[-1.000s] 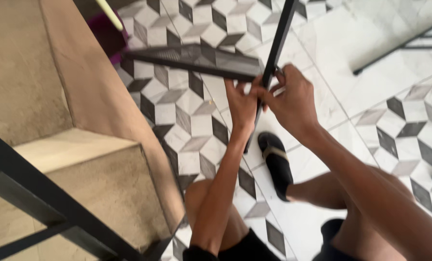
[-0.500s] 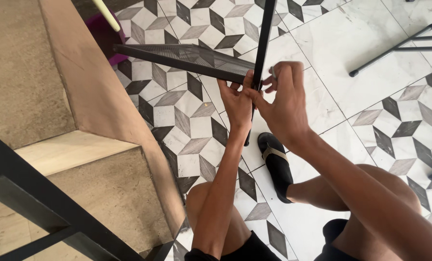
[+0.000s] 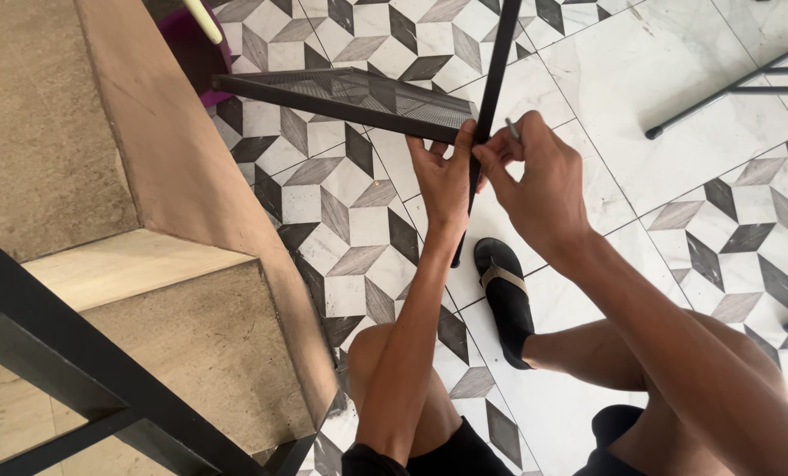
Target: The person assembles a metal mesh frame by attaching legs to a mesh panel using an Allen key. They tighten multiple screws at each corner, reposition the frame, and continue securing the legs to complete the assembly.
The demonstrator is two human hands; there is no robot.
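Note:
A black metal mesh shelf [image 3: 350, 95] meets a thin black upright leg [image 3: 492, 84] above a patterned tile floor. My left hand [image 3: 447, 181] grips the shelf's corner where it joins the leg. My right hand [image 3: 539, 181] pinches a small silvery tool or screw [image 3: 511, 129] against the leg at the same joint. The leg's lower end reaches the floor near my black sandal [image 3: 504, 295]. What the small silvery piece is cannot be told.
Concrete steps [image 3: 103, 220] fill the left side, with a black metal bar [image 3: 76, 361] crossing in front. Another black frame part [image 3: 720, 84] lies on the tiles at upper right. A purple object [image 3: 186, 53] sits at the top left.
The hands and the joint shifted slightly; my right fingers turned on the small silvery piece at the leg. The shelf stays held at the same corner.

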